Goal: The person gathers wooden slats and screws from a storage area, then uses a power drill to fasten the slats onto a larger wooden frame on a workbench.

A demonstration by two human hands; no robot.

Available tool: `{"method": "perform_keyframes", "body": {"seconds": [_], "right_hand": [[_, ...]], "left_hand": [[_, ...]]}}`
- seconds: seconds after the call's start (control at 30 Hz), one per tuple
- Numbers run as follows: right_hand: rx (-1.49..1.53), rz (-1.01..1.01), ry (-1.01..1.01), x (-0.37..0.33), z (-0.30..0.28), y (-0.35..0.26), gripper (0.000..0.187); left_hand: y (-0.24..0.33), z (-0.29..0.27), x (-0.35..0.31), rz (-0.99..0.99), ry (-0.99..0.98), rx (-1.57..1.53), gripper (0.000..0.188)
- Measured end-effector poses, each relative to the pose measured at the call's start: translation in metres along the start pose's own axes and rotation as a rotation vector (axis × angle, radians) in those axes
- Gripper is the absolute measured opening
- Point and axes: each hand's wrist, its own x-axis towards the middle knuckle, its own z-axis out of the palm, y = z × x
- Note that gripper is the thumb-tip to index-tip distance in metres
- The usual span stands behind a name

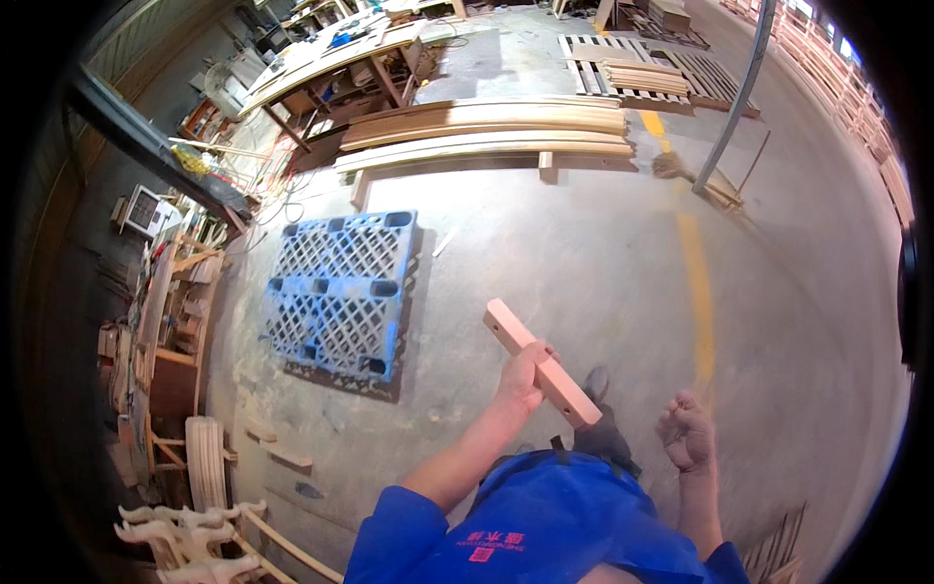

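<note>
My left hand (525, 378) is wrapped round the middle of a squared wooden bar (570, 391). The bar is pale, slants from upper left to lower right, and has a dark round hole near each end. It is held in front of my body, clear of any surface. Out to the right, my right hand (687, 433) hangs apart from the bar with its fingers curled in, and nothing shows in it. A blue apron (564, 506) covers my front.
A blue plastic pallet (336, 292) lies on the concrete floor to the left. Long planks (486, 127) rest on blocks ahead, with a workbench (336, 73) behind them. A grey metal post (735, 102) and a broom (671, 165) stand at right. Curved wooden parts (190, 535) fill the lower left.
</note>
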Motion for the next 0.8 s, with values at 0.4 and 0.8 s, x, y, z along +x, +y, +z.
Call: {"method": "perform_keyframes", "body": {"seconds": [0.4, 0.8], "right_hand": [[-0.054, 0.168, 0.010, 0.366, 0.080, -0.280, 0.015], [-0.018, 0.191, 0.173, 0.705, 0.133, -0.502, 0.020]], "left_hand": [[0.103, 0.263, 0.299, 0.011, 0.058, -0.005, 0.017], [0.236, 0.515, 0.629, 0.079, 0.190, -0.154, 0.012]]}}
